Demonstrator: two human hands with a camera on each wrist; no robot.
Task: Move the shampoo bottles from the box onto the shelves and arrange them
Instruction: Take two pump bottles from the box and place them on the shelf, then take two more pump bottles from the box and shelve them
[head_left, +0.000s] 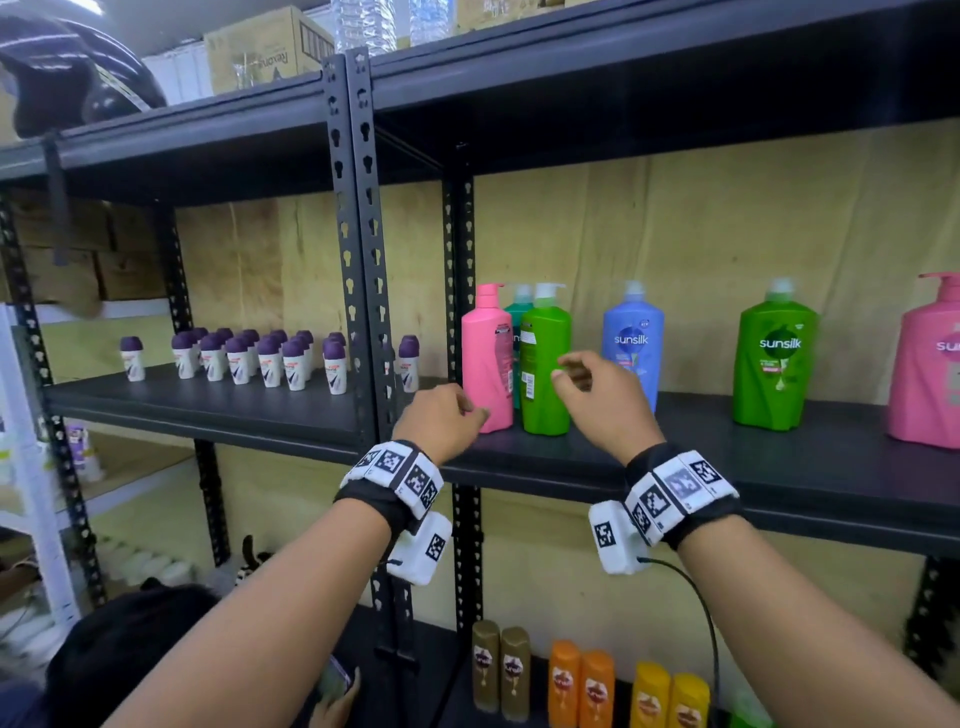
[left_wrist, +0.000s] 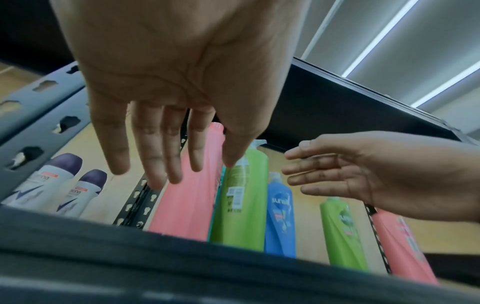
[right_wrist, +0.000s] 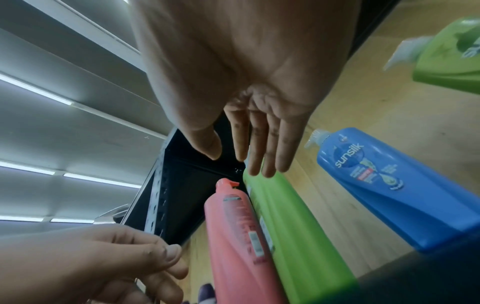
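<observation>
Several large pump shampoo bottles stand on the black middle shelf (head_left: 727, 467). A pink bottle (head_left: 487, 358) and a green bottle (head_left: 545, 364) stand side by side at its left end, turned sideways, with a teal bottle (head_left: 519, 312) behind them. Further right stand a blue bottle (head_left: 632, 338), another green bottle (head_left: 776, 358) and a pink bottle (head_left: 930, 364). My left hand (head_left: 475, 410) hovers by the pink bottle's base, fingers relaxed and holding nothing. My right hand (head_left: 569, 371) is open in front of the green bottle (right_wrist: 298, 226), empty too. No box is in view.
Small purple-capped deodorants (head_left: 270, 358) fill the shelf left of the perforated uprights (head_left: 363, 260). Gold, orange and yellow bottles (head_left: 582, 680) stand on the lower shelf. A person's dark-haired head (head_left: 130, 649) is at the bottom left. Cardboard boxes (head_left: 265, 49) sit on top.
</observation>
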